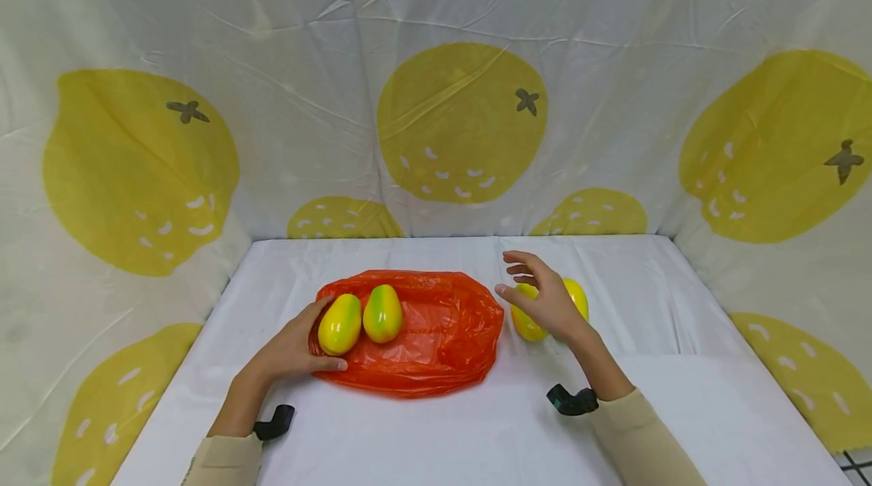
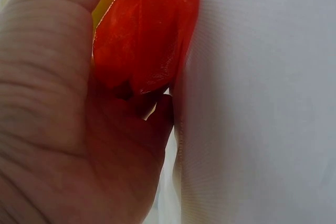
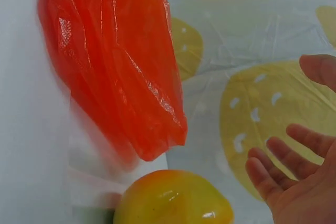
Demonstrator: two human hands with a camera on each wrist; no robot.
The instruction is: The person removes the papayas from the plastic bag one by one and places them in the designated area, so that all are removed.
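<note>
A red plastic bag (image 1: 425, 338) lies spread on the white table, its mouth facing up. Two glossy yellow-green mango-like fruits, one at the left end (image 1: 339, 325) and another beside it (image 1: 383, 313), sit in the bag. My left hand (image 1: 293, 346) grips the bag's left edge, thumb in front and fingers behind, beside the nearer fruit; the left wrist view shows red plastic (image 2: 142, 35) between thumb and fingers. Right of the bag, my right hand (image 1: 552, 308) hovers with spread fingers, holding nothing. It partly hides two more fruits, a nearer one (image 1: 524, 325) and a farther one (image 1: 578, 295).
White cloth covers the table (image 1: 450, 440). A curtain printed with large lemons (image 1: 463, 123) hangs behind it and along both sides. Black wrist cameras, left (image 1: 275, 422) and right (image 1: 572, 400), sit at the sleeve cuffs.
</note>
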